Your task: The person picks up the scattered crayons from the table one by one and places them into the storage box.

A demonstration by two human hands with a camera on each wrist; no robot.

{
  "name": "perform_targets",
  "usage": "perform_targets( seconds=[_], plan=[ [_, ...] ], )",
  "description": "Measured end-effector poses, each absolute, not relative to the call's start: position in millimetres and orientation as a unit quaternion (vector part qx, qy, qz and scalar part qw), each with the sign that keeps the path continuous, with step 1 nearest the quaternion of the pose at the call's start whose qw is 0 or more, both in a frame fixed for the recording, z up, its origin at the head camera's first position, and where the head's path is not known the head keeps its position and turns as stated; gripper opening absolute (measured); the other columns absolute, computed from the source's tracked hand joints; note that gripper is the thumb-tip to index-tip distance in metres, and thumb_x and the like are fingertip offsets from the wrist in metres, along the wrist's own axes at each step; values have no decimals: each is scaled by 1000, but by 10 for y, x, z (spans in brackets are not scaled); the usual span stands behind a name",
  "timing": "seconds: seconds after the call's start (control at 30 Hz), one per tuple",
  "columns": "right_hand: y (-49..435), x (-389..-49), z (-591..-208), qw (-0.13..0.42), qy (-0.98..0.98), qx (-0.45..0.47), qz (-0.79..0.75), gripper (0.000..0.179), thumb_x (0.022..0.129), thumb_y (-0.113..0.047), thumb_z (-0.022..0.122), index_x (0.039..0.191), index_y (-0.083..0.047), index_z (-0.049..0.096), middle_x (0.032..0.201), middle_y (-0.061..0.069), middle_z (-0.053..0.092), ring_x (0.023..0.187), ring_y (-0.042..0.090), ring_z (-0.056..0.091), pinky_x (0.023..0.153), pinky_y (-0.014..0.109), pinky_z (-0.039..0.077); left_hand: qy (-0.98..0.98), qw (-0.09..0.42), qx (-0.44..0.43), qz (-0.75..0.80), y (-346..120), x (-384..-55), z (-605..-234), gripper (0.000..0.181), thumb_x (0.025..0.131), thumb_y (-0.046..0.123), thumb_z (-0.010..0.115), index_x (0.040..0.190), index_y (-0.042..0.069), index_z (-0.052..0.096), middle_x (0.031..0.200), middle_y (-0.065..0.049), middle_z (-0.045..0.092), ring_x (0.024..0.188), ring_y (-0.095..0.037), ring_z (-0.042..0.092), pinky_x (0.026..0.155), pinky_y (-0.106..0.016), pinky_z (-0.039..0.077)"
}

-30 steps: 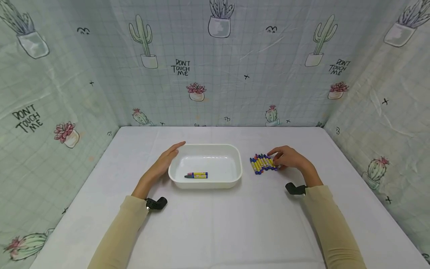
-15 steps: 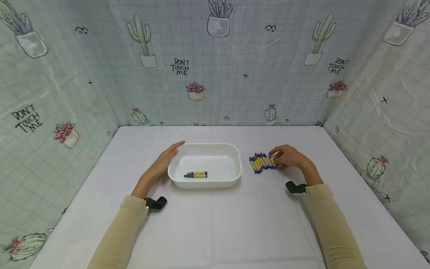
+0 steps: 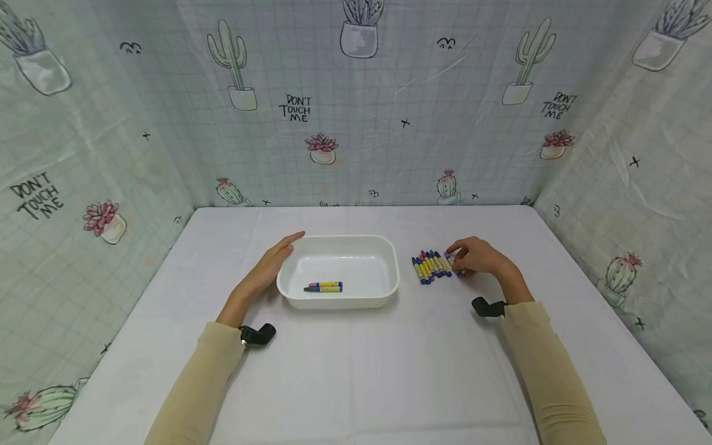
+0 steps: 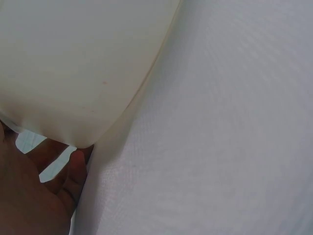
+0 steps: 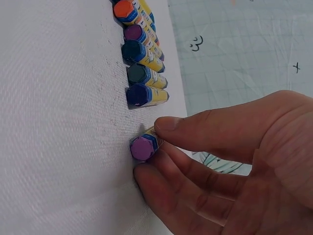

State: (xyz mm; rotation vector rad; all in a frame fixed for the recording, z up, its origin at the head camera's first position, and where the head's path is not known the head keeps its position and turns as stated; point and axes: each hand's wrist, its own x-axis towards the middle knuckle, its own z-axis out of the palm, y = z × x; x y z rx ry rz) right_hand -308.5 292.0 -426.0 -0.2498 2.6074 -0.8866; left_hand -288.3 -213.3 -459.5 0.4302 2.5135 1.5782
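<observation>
A white rectangular tray (image 3: 337,303) stands on the table. Two crayons (image 3: 327,287) with yellow wrappers lie side by side in its near part. Along the tray's left side my left hand (image 3: 266,270) rests with extended fingers, the fingertips at the far left corner. In the left wrist view its fingers (image 4: 77,169) show beside the tray's wall (image 4: 88,63). My right hand (image 3: 477,256) pinches a purple crayon (image 5: 143,148) between thumb and fingers. That crayon is low over the cloth, a small gap away from a row of several crayons (image 3: 429,266) to its left.
White cloth covers the table (image 3: 356,371). Behind and on both sides hangs a curtain (image 3: 367,123) printed with cacti. Each wrist wears a black camera mount; the right mount (image 3: 488,307) and left mount (image 3: 258,334) sit close to the cloth.
The purple crayon has come apart from the right end of the row, with my right fingers on it. My left hand stays at the tray. The head view has tilted slightly.
</observation>
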Motion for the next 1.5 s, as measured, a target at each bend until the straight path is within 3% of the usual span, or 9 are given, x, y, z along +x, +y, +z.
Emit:
perform_targets(
  seconds=[0.57,1.1,1.5],
  plan=[
    [2877,-3081,-4240,184,934,-85,-295,57,91,-9,72,143,3,53,104,18,65,76,18,66,69,30,60,835,74,136,528,-2144,-2872,-4574,50,114,35,28,164,30,31,171,-5,29,159,-32,25,129,-60,17],
    [2904,-3063,-4245,180,933,-73,-303,55,92,-9,70,144,-1,53,116,25,65,82,22,67,73,32,62,832,76,154,527,-2145,-2854,-4586,50,114,35,28,164,28,31,171,-6,28,159,-33,23,128,-62,16],
    [2852,-3020,-4154,181,932,-79,-303,55,93,-9,69,145,-2,52,116,25,63,87,25,66,77,35,63,829,74,148,534,-2141,-2844,-4585,50,114,35,29,163,28,32,170,-6,30,159,-32,25,129,-60,17]
  ],
)
